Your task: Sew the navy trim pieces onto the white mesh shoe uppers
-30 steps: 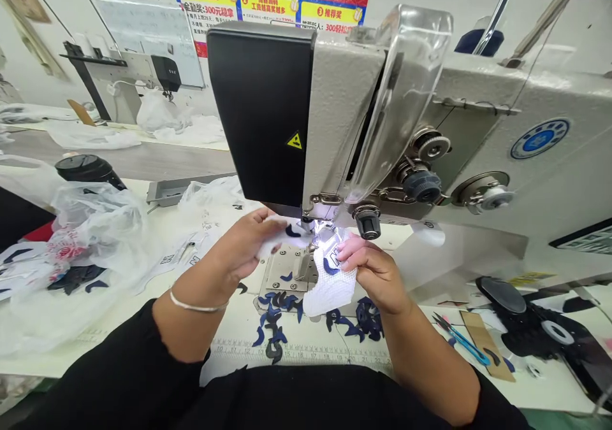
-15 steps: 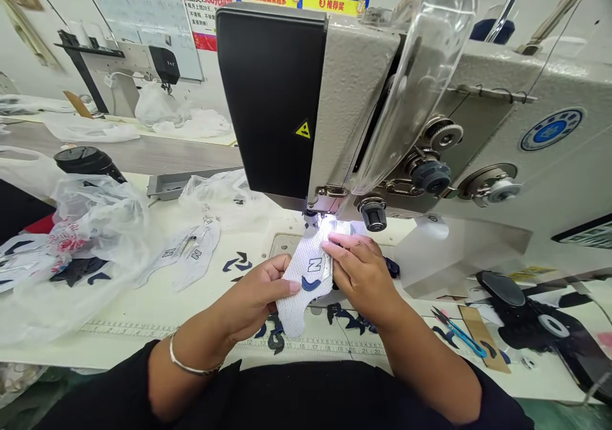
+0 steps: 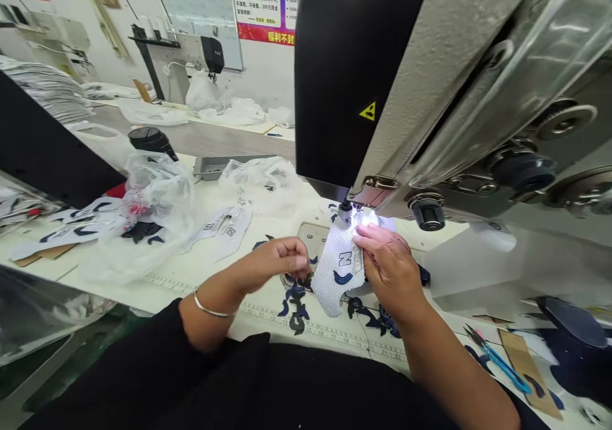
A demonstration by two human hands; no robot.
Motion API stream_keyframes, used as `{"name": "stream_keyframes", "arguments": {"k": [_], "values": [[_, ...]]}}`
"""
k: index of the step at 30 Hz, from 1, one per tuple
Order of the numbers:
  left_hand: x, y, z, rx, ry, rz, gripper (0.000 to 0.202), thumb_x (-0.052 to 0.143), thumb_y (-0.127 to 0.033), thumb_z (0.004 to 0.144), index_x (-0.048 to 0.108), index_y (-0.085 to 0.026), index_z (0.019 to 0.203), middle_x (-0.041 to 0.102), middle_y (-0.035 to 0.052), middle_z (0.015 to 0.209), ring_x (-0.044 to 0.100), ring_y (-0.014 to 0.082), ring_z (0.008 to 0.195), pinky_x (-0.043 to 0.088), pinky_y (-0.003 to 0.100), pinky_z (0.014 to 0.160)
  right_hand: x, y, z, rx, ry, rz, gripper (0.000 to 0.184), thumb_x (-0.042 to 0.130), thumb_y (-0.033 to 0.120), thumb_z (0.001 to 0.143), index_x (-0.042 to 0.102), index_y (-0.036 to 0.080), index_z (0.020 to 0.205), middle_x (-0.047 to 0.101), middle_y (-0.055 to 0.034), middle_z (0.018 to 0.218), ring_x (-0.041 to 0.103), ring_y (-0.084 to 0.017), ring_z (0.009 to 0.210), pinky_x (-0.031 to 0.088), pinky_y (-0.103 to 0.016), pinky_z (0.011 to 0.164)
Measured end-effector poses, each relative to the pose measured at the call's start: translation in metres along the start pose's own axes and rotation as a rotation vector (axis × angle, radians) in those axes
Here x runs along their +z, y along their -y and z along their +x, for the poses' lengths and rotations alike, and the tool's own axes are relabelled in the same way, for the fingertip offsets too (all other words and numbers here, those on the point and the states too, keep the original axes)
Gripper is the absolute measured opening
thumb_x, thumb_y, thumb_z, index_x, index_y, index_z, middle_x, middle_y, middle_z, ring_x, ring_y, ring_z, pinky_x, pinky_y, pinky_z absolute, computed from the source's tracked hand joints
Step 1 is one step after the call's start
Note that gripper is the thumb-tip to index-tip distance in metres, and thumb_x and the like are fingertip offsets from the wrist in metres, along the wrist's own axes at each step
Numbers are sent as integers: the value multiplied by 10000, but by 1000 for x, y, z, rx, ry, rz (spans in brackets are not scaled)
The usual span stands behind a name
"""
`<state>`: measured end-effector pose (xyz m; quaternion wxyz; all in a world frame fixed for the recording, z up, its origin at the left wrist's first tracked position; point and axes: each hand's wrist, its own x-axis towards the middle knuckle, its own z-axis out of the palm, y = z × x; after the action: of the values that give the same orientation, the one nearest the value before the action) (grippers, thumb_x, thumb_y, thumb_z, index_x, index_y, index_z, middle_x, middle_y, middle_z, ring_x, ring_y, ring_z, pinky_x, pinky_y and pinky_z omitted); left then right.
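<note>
A white mesh shoe piece (image 3: 338, 271) with a navy "N" and a navy curved patch lies under the needle of the sewing machine (image 3: 430, 79). My right hand (image 3: 389, 271) lies on its right side with fingers flat, pressing it to the machine bed near the lit needle. My left hand (image 3: 280, 264) is off the piece, just to its left, fingers pinched together over the loose navy curved patches (image 3: 296, 302); what it pinches is too small to make out. A silver bangle sits on my left wrist.
Clear plastic bags (image 3: 157, 207) with more cut pieces lie at the left, with white printed pieces (image 3: 224, 226) beside them. A black flask (image 3: 150, 140) stands behind. Blue thread snips (image 3: 497, 357) and cardboard lie at the right. A ruler strip runs along the table's front edge.
My left hand has let go of the white mesh piece and moved left to the navy patches. My right hand keeps the piece under the needle. The view has shifted to the left.
</note>
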<state>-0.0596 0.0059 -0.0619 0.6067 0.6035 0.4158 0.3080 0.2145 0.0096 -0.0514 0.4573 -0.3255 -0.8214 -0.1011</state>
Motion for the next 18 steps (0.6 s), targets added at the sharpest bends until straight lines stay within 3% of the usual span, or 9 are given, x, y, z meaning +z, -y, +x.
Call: {"name": "stream_keyframes", "arguments": {"k": [2,3,4,8,13,18], "values": [[-32,9,6,-117,-420,408,217,616,-429,860,619,-216,903,690,32,875,626,180,786,457,296,698,1,-1,-1,1,-12,11,317,606,63,922,643,232,1188,694,-88,1249,616,-243,1224,485,-477,1060],[-47,14,10,-226,-581,652,207,583,-425,863,632,-229,909,695,28,881,626,189,792,443,299,681,2,-1,-1,5,-19,14,312,610,64,920,648,230,1182,694,-88,1247,617,-244,1223,486,-478,1060],[-59,20,13,-291,-650,743,193,591,-399,843,642,-222,901,699,46,897,625,211,810,426,311,667,3,-1,-2,9,-28,17,306,615,66,918,653,229,1174,696,-89,1244,619,-246,1219,487,-479,1059],[-87,40,26,-413,-648,886,204,668,-359,739,660,-200,866,701,101,967,620,260,837,394,330,641,5,-1,-3,25,-48,26,296,623,71,914,662,236,1157,704,-81,1224,627,-247,1203,497,-481,1048],[-92,48,28,-459,-565,961,140,705,-305,643,647,-199,714,697,120,900,608,273,792,369,337,626,7,-1,-3,36,-47,49,306,611,75,917,661,244,1167,694,-85,1242,626,-256,1207,501,-492,1045],[-94,48,22,-466,-518,925,103,698,-273,635,622,-205,649,683,100,732,591,252,682,361,337,590,7,0,-2,37,-62,38,324,592,77,924,652,263,1181,694,-74,1245,627,-249,1205,502,-493,1048]]}}
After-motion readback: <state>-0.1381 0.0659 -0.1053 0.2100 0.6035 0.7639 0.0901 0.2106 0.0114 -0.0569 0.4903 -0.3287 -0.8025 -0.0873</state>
